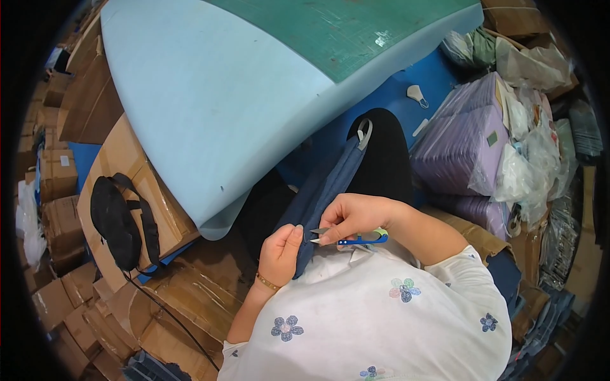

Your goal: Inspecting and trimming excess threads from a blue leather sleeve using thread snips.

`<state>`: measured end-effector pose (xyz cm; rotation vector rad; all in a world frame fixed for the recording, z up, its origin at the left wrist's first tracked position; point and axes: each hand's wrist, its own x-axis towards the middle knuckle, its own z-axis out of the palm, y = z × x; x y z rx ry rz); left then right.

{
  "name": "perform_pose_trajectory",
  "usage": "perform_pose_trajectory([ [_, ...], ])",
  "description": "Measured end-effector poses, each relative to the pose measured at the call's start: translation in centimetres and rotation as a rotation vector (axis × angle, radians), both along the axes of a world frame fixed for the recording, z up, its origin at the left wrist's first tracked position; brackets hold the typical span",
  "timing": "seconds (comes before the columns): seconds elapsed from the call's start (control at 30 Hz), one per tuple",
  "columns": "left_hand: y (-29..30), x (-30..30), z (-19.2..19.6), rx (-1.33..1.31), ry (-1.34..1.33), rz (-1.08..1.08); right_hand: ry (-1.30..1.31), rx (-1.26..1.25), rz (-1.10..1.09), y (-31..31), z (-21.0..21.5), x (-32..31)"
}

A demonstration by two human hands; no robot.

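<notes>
A: Storeroom floor, cluttered with flattened cardboard — seated person looking down at their own lap. Nearest things?

B: White flowered top at the bottom of the view. Just above it, left hand, gold bracelet on the wrist, fingers curled shut around the lower end of a dark blue fabric strap.

A: Right hand?

B: Right hand closed on small blue-handled thread snips, thumb and fingers pinching the handle. Blade tips point left, right at the strap edge beside the left thumb.

A: Where does the strap run?

B: Up and right from the left fist, across the black-trousered lap, ending in a grey loop — can't tell if that is plastic or webbing.

A: Further out?

B: Big pale blue table over the knees, green cutting mat on its far part. Left of it, black bag with strap lying on cardboard, cable trailing down from it. Right side, stacks of lilac bagged goods, clear plastic bags beyond. Brown boxes at far left.
</notes>
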<state>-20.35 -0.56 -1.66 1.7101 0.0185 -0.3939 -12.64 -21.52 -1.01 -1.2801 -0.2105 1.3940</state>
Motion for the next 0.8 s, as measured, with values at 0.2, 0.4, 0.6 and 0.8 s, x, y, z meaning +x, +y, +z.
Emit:
perform_pose_trajectory([
  [0.2, -0.2, -0.2, -0.2, 0.021, -0.031, -0.008, 0.017, -0.011, -0.004, -0.1, 0.1, -0.1],
  [0.4, -0.2, -0.3, -0.4, -0.014, 0.026, 0.012, -0.060, -0.018, -0.042, 0.0, 0.1, -1.0],
  [0.6, 0.0, -0.5, -1.6, -0.227, 0.254, 0.151, -0.336, 0.084, -0.191, 0.6, -1.1, -2.6],
  [0.8, -0.5, -0.5, -1.4, -0.295, 0.268, 0.240, -0.824, 0.085, -0.285, 1.1, -2.1, -3.7],
])
